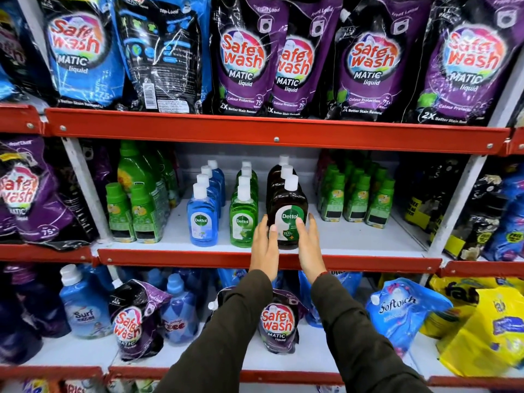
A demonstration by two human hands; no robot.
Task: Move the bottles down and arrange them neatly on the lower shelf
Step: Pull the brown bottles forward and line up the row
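I wear long dark olive-brown sleeves on both arms, the cloth plain and a little creased, each cuff ending at the wrist. My left hand (265,248) and my right hand (310,248) are bare, with short, plain nails. A thin red thread (321,275) rings my right wrist, at the cuff's twelve o'clock edge.

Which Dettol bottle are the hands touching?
The front brown Dettol bottle, rightmost of the three rows. The left hand and right hand cup its sides; the blue bottle and green bottle stand untouched.
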